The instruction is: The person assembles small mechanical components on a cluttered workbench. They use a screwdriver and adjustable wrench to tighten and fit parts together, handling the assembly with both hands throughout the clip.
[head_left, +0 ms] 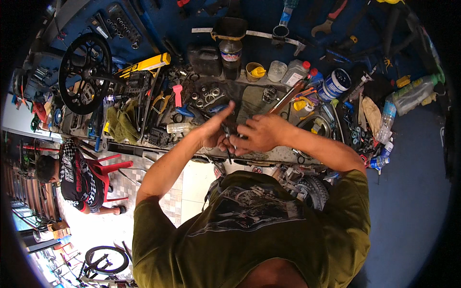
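At frame centre, the left hand, thumb spread, fingers curled, and half-curled right hand work a slender dark part, exact grip unclear; next likely calls for steadying it.

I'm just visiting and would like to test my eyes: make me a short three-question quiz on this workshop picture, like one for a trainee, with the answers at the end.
1. True or false: the blue-and-white tub is to the left of both hands.
2. What colour is the paddle-shaped item on the workbench?
a) green
b) pink
c) white
3. Fill in the blank: a slim ____ item shows between the left hand and the right hand.

Key:
1. False; it is to their right.
2. b
3. dark
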### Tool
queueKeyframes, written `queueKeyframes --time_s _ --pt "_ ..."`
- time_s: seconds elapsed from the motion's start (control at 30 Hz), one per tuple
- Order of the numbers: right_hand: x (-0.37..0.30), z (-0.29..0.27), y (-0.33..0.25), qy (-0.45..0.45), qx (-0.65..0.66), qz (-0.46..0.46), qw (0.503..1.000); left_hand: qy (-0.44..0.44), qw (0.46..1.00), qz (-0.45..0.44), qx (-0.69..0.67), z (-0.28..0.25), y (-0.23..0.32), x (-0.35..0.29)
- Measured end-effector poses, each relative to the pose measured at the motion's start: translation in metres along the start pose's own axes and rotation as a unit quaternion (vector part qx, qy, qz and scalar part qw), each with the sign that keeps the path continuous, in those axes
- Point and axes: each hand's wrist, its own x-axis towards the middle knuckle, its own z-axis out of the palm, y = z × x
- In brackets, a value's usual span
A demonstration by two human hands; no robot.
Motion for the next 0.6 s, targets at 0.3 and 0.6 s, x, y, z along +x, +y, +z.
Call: queueKeyframes --time_s 0.3,0.6 --pt "0.003 -0.011 -0.015 0.043 0.057 -0.103 0.992 -0.136 0.985 -0.089 0.050 -0.014 -0.051 0.008" --pt "-0.003 -0.005 -0.024 0.023 0.093 0.078 0.992 0.015 0.999 0.035 -0.032 0.006 -0.038 -0.022"
